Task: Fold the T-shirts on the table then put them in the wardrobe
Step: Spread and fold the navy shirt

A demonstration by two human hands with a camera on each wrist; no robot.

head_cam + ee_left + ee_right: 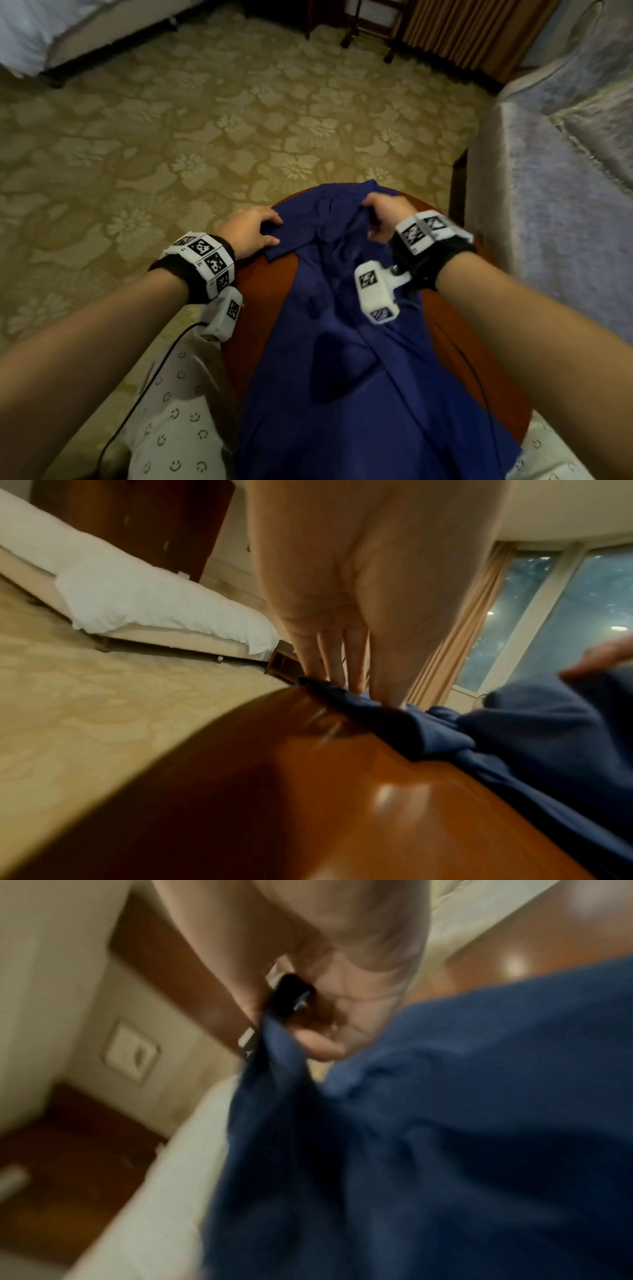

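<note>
T-shirt overhanging table edge

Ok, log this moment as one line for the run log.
phase: spreading blue T-shirt on round wooden table | left hand: fingertips on sleeve | right hand: pinching bunched fabric | folded: no

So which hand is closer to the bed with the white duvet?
Left. The left hand is on the shirt's left edge, on the side towards the bed. The right hand grips bunched shirt fabric further right.
</note>
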